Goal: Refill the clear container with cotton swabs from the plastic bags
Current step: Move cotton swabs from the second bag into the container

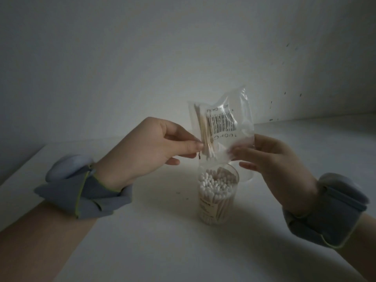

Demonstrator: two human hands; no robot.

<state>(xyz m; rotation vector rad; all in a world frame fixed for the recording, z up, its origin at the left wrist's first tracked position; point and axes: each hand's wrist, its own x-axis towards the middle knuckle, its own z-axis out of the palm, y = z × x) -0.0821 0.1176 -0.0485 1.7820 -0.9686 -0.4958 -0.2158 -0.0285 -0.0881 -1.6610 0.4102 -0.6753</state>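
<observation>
My left hand (pixel 150 147) pinches the lower left edge of the plastic bag (pixel 223 119), thumb and forefinger closed on the film and on the bundle of cotton swabs (pixel 203 137) inside it. My right hand (pixel 278 169) pinches the lower right edge of the same bag. The bag hangs in the air directly above the clear container (pixel 217 200), apart from it, and its print reads upside down. The container stands upright on the white table (pixel 142 231), lid off and already packed close to the rim with swab heads. Assessment: the bag is thin, soft and slick, nearly weightless, and will crumple rather than hold its shape, so it should be held at the edges. The swabs are light, stiff sticks that can slide out loose and scatter, so they are best gripped as a bundle through the film. The container is rigid but light and narrow, and a knock from either hand could tip it.
</observation>
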